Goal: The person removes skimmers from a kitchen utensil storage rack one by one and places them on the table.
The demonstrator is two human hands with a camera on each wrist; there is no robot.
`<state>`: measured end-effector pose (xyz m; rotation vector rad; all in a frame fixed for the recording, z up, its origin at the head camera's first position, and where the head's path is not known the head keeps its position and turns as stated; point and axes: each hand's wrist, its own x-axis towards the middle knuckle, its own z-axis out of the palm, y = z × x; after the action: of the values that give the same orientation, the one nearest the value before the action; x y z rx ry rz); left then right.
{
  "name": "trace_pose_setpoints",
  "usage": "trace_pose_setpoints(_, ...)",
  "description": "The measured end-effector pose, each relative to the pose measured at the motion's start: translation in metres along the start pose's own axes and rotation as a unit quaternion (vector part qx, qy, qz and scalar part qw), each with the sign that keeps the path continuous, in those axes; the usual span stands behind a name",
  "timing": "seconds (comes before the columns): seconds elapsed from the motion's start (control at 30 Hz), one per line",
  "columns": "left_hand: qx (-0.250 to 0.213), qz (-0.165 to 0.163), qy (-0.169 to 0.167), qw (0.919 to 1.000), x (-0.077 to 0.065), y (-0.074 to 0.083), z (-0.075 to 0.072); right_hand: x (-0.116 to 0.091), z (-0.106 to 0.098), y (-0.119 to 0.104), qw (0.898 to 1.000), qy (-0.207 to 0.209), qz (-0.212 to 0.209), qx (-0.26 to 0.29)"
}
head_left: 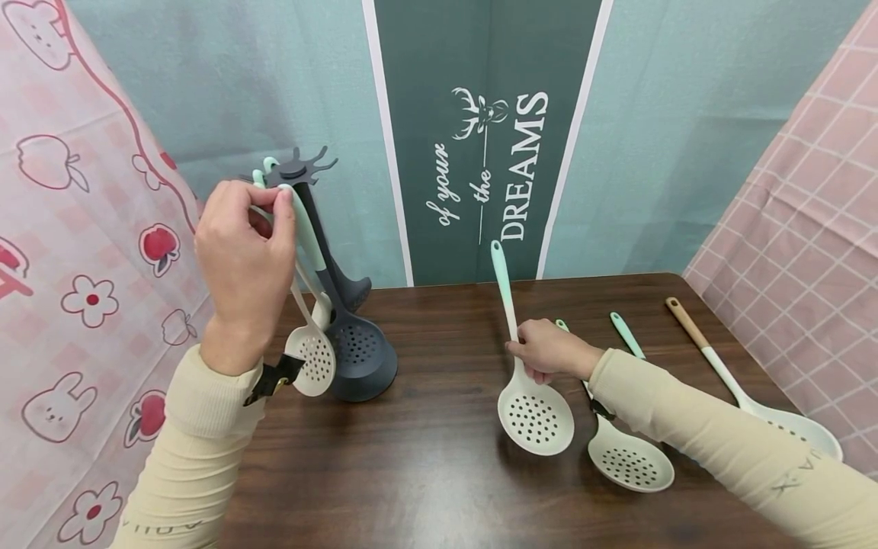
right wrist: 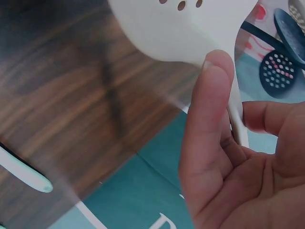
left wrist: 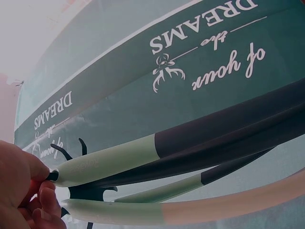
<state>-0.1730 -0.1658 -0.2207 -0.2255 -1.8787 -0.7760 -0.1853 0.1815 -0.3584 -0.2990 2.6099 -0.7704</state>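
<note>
My left hand (head_left: 247, 252) is raised at the left and pinches the mint handle's top end of a dark grey skimmer (head_left: 357, 343), beside a hook in the left wrist view. This skimmer hangs along a dark utensil stand (head_left: 318, 221) with several hooks on top. A beige skimmer (head_left: 315, 364) and a dark ladle (head_left: 353, 291) hang there too. At centre right, my right hand (head_left: 549, 348) grips a white skimmer (head_left: 535, 418) by its neck, thumb and fingers around it. Its mint handle (head_left: 503, 278) points up and away.
On the brown table (head_left: 425, 457), right of the held skimmer, lies another pale skimmer (head_left: 631, 461). A mint handle (head_left: 626, 334) is partly covered by the right forearm. Farther right lies a white skimmer with a wooden handle (head_left: 686, 320). Cloth curtains (head_left: 309, 76) surround the table.
</note>
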Motion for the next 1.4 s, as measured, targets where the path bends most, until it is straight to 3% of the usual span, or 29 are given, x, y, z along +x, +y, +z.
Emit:
trace_pose_setpoints(0.47, -0.004, -0.005, 0.003, 1.0, 0.0, 0.0, 0.001, -0.002, 0.029, 0.023, 0.998, -0.048, 0.046, -0.017)
trace_pose_setpoints(0.63, -0.01, -0.014, 0.008, 0.9998, 0.0, 0.002, 0.001, -0.002, 0.034, 0.027, 0.996, -0.059, 0.057, -0.038)
trace_pose_setpoints(0.8, -0.001, -0.002, 0.0, 1.0, 0.0, -0.001, 0.0, -0.001, 0.038, 0.033, 0.992, -0.08, 0.074, -0.056)
trace_pose_setpoints(1.13, 0.003, -0.002, -0.008, 1.0, 0.0, -0.001, 0.0, 0.003, 0.048, 0.041, 0.989, -0.103, 0.097, -0.043)
trace_pose_setpoints(1.4, 0.002, -0.019, -0.008, 0.9998, 0.001, 0.001, 0.001, 0.002, 0.055, 0.044, 0.986, -0.112, 0.11, -0.052)
